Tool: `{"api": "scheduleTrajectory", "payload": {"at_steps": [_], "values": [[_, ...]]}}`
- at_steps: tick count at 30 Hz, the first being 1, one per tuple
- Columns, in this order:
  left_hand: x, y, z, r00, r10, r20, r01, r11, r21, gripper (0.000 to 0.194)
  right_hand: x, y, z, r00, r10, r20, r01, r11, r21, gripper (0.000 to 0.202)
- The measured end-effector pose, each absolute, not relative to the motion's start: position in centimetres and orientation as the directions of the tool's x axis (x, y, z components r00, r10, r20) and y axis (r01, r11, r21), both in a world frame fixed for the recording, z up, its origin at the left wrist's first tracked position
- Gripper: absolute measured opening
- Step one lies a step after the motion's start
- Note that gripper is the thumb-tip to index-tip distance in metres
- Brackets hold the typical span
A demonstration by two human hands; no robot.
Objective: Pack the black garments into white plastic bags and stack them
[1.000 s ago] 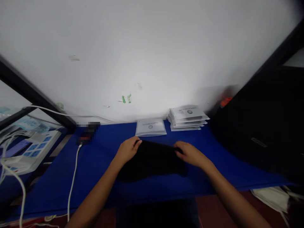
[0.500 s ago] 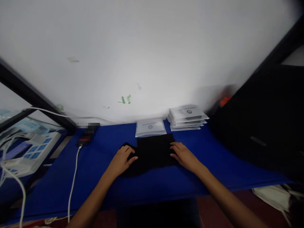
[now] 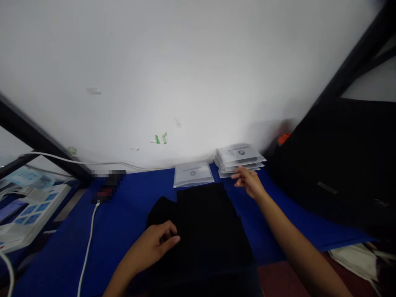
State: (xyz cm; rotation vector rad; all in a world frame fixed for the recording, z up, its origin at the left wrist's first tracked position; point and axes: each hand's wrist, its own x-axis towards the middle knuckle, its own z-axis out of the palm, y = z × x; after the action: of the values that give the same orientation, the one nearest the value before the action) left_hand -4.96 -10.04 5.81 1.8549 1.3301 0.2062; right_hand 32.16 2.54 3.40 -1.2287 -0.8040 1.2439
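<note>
Head view: black cloth [image 3: 204, 218] lies on the blue table [image 3: 123, 206], right of the curled left hand [image 3: 151, 245], the nearer one; whether that hand pinches fabric, I cannot tell. Its near end blurs into darkness, obscuring the long axis. Far right, the right hand [image 3: 250, 183], fingers loosely parted, is before the packet stack [image 3: 239, 153].

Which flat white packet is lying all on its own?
The flat, rectangular white plastic packet just beyond the black cloth. It lies alone; the other white packets are stacked to its right.
</note>
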Motion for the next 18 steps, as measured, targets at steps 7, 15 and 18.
{"api": "scheduleTrajectory", "payload": {"at_steps": [7,15,18], "values": [[-4.2,-9.5,3.5,0.377,0.878,-0.296,0.749,-0.101,0.655,0.024,31.8,4.9,5.1,0.300,0.953,-0.047,-0.375,0.072,-0.924,0.038],[-2.0,-6.7,3.5,0.108,0.994,0.028,0.436,-0.073,0.897,0.039,27.8,-5.4,4.6,-0.314,0.927,-0.204,-0.263,-0.292,-0.920,0.024],[0.0,-5.6,4.4,0.236,0.969,0.071,0.307,-0.144,0.941,0.037,26.2,-7.2,3.8,-0.656,0.725,-0.209,-0.091,-0.352,-0.932,0.031]]}}
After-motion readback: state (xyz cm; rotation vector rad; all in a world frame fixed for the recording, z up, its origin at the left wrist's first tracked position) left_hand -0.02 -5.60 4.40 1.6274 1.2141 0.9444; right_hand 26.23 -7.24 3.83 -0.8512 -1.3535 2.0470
